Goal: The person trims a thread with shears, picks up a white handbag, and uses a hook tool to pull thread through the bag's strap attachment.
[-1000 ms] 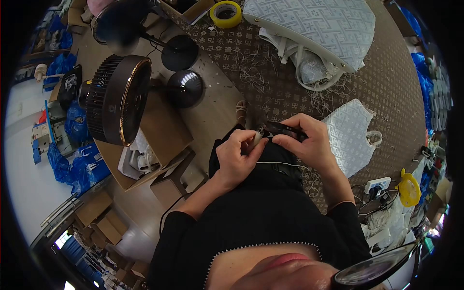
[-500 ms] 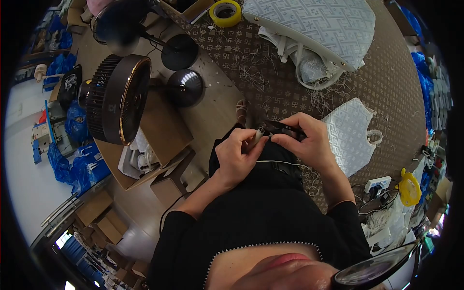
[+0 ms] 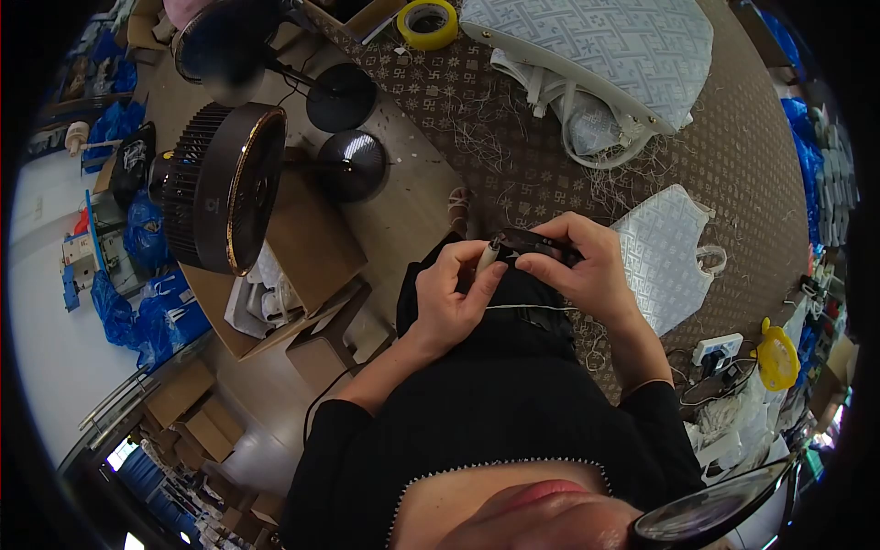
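At centre, the right hand (image 3: 587,270) pinches a black strap (image 3: 536,244) with a slight sheen, possibly leather, though it is too small to be sure. The left hand (image 3: 449,302) grips a smooth, pale stick (image 3: 489,255). Beneath them lies matt black cloth (image 3: 513,321).

From twelve to three o'clock spreads a brown table cover (image 3: 733,156), matt patterned fabric strewn with fuzzy loose threads (image 3: 477,137). At one o'clock, a pale grey bag (image 3: 596,46) has a textured geometric weave. At twelve, there is a glossy yellow tape roll (image 3: 429,42). At nine, a fan (image 3: 206,188) has dark ribbed plastic and a shiny gold rim, with matt brown cardboard (image 3: 312,247) beside it. At eight, crinkled blue plastic bags (image 3: 137,312) shine.
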The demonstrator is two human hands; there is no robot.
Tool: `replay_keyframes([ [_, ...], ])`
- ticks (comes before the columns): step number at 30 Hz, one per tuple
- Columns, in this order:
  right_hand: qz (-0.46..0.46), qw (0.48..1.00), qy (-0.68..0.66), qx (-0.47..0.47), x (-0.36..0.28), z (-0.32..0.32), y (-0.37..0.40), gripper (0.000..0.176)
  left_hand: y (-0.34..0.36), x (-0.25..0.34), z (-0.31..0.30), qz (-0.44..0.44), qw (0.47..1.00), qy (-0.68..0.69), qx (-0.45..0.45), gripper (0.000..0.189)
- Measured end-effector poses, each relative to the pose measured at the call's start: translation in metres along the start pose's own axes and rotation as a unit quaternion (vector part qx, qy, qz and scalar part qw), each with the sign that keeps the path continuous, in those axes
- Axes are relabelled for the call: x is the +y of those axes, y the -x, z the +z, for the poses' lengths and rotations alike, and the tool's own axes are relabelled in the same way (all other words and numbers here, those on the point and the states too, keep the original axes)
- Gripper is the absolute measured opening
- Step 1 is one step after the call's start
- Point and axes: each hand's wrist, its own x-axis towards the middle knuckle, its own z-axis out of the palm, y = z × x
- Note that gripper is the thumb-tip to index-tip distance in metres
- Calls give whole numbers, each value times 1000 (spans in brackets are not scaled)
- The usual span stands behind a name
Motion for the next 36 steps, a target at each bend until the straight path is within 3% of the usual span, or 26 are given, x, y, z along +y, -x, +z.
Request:
replay_keyframes([
  [11,11,1000,2,24,-1,0,-2,27,2,-3,0,10,1000,-7,-9,23],
  [16,3,1000,-14,1,0,-1,-1,27,-1,2,-4,-50,990,117,-67,27],
  [36,1,1000,-15,21,2,-2,-1,27,-1,1,-5,-52,988,111,-95,31],
])
